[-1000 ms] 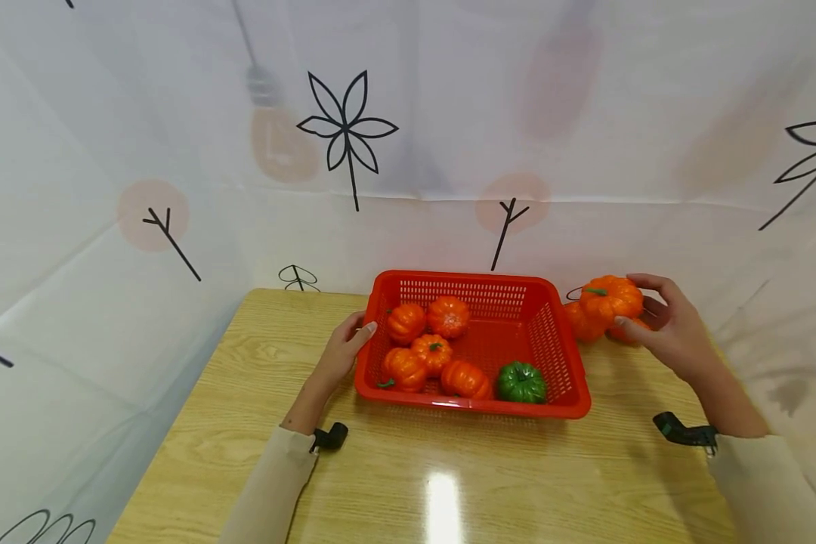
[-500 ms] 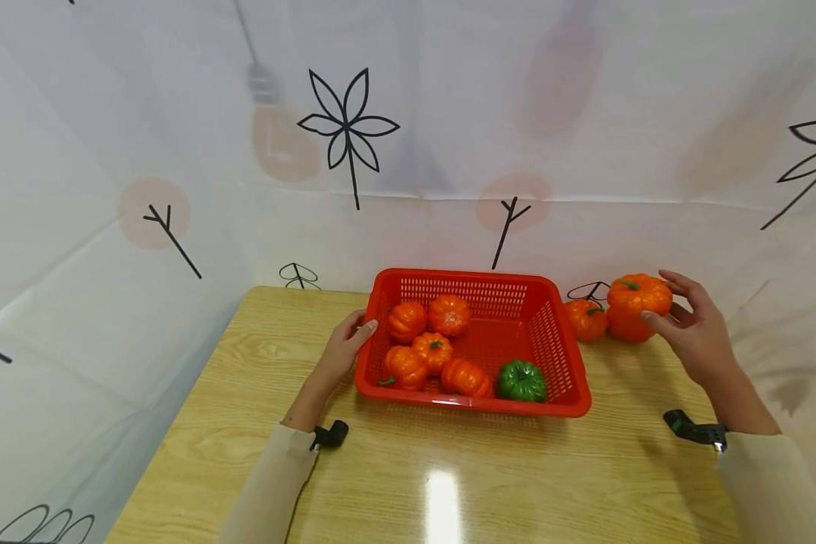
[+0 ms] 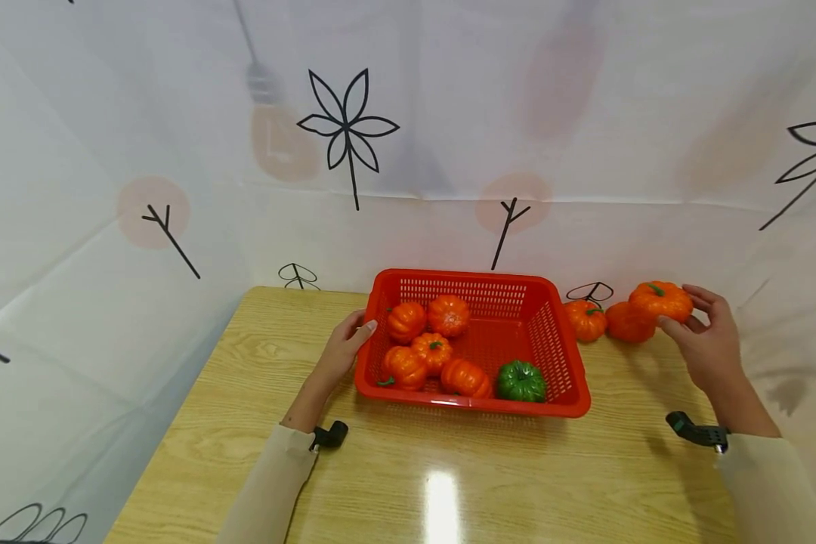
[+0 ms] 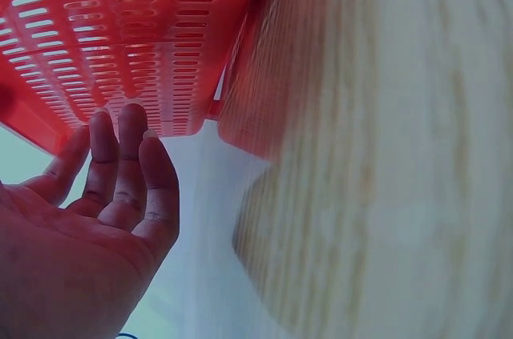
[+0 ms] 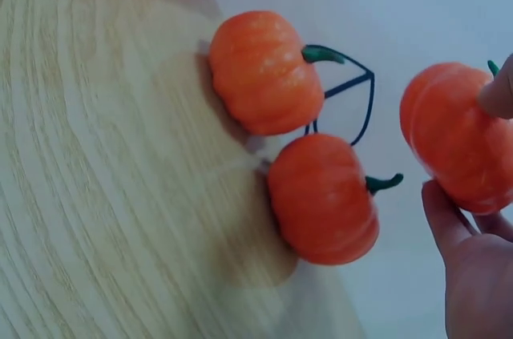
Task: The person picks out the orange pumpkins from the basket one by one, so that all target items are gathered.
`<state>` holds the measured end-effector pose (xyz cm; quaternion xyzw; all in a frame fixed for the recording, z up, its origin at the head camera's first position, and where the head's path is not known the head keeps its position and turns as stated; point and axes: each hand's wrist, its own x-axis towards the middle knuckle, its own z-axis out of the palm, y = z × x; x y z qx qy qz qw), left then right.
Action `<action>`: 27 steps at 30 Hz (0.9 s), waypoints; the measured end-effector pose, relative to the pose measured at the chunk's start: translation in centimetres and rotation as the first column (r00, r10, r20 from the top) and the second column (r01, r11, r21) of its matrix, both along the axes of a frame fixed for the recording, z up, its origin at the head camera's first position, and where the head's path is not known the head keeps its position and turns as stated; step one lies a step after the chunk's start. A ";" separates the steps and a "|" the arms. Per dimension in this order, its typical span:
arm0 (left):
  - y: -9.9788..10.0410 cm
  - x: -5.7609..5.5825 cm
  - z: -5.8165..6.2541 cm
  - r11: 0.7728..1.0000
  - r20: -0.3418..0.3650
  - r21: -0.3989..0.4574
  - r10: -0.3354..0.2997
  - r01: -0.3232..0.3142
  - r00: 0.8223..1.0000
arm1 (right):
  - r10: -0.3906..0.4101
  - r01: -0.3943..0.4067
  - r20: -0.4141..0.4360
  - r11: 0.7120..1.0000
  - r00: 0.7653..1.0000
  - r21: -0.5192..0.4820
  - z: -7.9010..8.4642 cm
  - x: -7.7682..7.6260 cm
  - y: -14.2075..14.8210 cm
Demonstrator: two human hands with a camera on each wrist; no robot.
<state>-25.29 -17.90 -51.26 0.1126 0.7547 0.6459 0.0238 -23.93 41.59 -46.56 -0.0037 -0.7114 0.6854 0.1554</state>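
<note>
Pinching a ribbed orange artificial pumpkin (image 3: 661, 302) in the right hand (image 3: 710, 336), head view. Located right of the red slotted plastic basket (image 3: 557, 410), just past two loose orange pumpkins (image 3: 586, 322) near the back of the wood-grain table (image 3: 530, 476). Gripping the basket's left rim with the left hand (image 3: 345, 347).

Left wrist view: showing lightly bent fingers (image 4: 131, 171) at the slotted end wall (image 4: 167, 34).

Right wrist view: clamped across the sides between thumb (image 5: 498, 94) and fingers, apart from those two. Can't tell if raised off the table.

Judging by gloss: likely light, hollow, stiff, slightly slippery; probably not fragile, except maybe at the green stem (image 3: 656, 289). Best held round the ribbed sides, at the widest part.
</note>
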 end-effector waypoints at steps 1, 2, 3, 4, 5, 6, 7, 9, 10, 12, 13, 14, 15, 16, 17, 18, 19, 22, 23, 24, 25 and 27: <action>0.0 0.0 0.0 1.000 0.001 -0.001 0.000 0.000 1.000 | -0.016 0.016 0.011 1.000 1.000 -0.009 0.0 0.0 0.1; 0.0 0.0 0.0 1.000 0.002 -0.002 -0.001 0.001 1.000 | -0.031 0.032 0.020 0.999 0.999 -0.024 -0.1 0.0 0.1; 0.0 0.0 0.0 1.000 0.002 -0.003 -0.001 0.001 1.000 | -0.048 0.050 0.027 0.997 0.998 -0.051 -0.2 0.0 0.2; 0.0 0.0 0.1 1.000 0.003 -0.003 0.000 0.000 1.000 | -0.065 0.068 0.037 0.995 0.997 -0.072 -0.2 -0.1 0.2; 0.0 0.0 0.1 1.000 0.005 -0.002 0.002 -0.002 1.000 | -0.088 0.092 0.050 0.992 0.995 -0.083 -0.3 -0.1 0.2; 0.0 0.1 0.1 1.000 0.007 -0.002 0.005 -0.005 1.000 | -0.113 0.118 0.062 0.989 0.992 -0.089 -0.3 -0.2 0.2; 0.0 0.1 0.2 1.000 0.011 0.000 0.006 -0.006 1.000 | -0.138 0.145 0.071 0.984 0.988 -0.101 -0.4 -0.4 0.2; 0.0 0.2 0.3 1.000 0.020 0.006 0.007 -0.007 1.000 | -0.193 0.203 0.087 0.970 0.977 -0.133 -0.5 -0.7 0.2; 0.1 0.2 0.4 1.000 0.026 0.009 0.006 -0.006 1.000 | -0.216 0.228 0.096 0.963 0.972 -0.143 -0.5 -0.8 0.2; 0.0 0.2 0.4 1.000 0.035 0.009 0.001 -0.002 0.999 | -0.257 0.273 0.115 0.948 0.960 -0.162 -0.5 -1.0 0.3; 0.0 0.1 0.4 1.000 0.039 0.009 -0.003 0.003 0.999 | -0.272 0.291 0.123 0.941 0.954 -0.172 -0.5 -1.1 0.3; 0.0 0.0 0.4 1.000 0.044 0.007 -0.006 0.006 0.999 | -0.285 0.305 0.131 0.936 0.950 -0.176 -0.5 -1.2 0.3; 0.0 -0.1 0.4 1.000 0.048 0.005 -0.010 0.009 0.999 | -0.297 0.319 0.139 0.930 0.945 -0.180 -0.5 -1.2 0.3; 0.0 -0.1 0.4 1.000 0.051 0.004 -0.014 0.014 0.999 | -0.307 0.331 0.146 0.926 0.940 -0.183 -0.5 -1.2 0.3; -0.1 -0.2 0.5 1.000 0.053 0.003 -0.017 0.017 0.998 | -0.316 0.342 0.152 0.920 0.937 -0.193 -0.5 -1.3 0.4; -0.1 -0.2 0.5 1.000 0.055 0.004 -0.020 0.020 0.998 | -0.329 0.356 0.157 0.914 0.931 -0.197 -0.5 -1.3 0.4; 0.0 -0.3 0.5 1.000 0.055 0.006 -0.022 0.021 0.998 | -0.341 0.369 0.161 0.906 0.926 -0.206 -0.5 -1.3 0.4; 0.0 -0.2 0.5 1.000 0.049 0.013 -0.020 0.019 0.999 | -0.371 0.406 0.182 0.886 0.911 -0.225 -0.5 -1.3 0.6; 0.0 -0.1 0.4 1.000 0.045 0.015 -0.017 0.017 0.999 | -0.379 0.415 0.188 0.881 0.906 -0.227 -0.6 -1.3 0.6; 0.1 -0.1 0.4 1.000 0.041 0.016 -0.015 0.014 0.999 | -0.386 0.424 0.195 0.879 0.902 -0.218 -0.6 -1.3 0.6; 0.1 0.0 0.3 1.000 0.036 0.017 -0.012 0.011 0.999 | -0.391 0.430 0.204 0.877 0.898 -0.215 -0.7 -1.3 0.7; 0.1 0.0 0.2 1.000 0.027 0.015 -0.006 0.006 1.000 | -0.397 0.439 0.218 0.876 0.892 -0.201 -0.8 -1.3 0.8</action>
